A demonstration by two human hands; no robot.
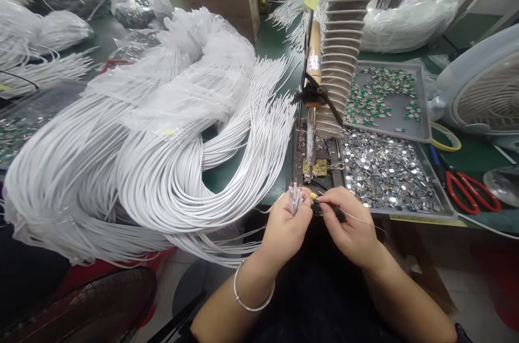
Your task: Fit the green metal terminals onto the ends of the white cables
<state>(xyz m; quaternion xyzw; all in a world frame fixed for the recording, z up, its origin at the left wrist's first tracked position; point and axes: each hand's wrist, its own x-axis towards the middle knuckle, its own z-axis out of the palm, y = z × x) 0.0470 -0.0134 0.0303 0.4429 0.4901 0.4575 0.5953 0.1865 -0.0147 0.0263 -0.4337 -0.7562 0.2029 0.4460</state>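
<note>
Several pink-tipped white wire ends (295, 198) stand bunched just above the bench edge, pinched in the closed left hand (285, 230), a grip that appears to keep the tips upright and exposed. Beside them, the right hand (347, 227) is closed in a fingertip pinch on a thin wire (357, 217), close to a small yellow-tipped piece (313, 196). A large bundle of white cable (162, 170) lies to the left, apparently placed so its ends reach the hands. A metal tray (405, 213) of silver clips (385, 170) and a second tray (425, 116) of green-backed clips (371, 97) sit right, within easy reach.
</note>
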